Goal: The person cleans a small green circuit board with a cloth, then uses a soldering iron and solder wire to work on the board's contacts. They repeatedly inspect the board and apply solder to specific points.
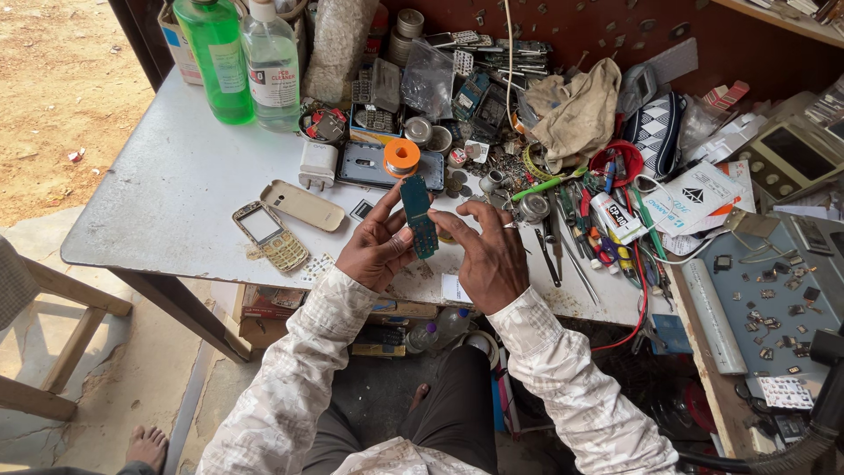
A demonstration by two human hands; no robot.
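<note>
Two labelled bottles, green (215,57) and clear (272,63), are stood at the bench's (167,202) far left. A white diamond-marked packet (694,195) is laid right. A small phone screen (260,223) is seen left.

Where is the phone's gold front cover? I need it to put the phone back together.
The gold front cover lies on the white table, left of the left hand, beside the beige back cover.
</note>
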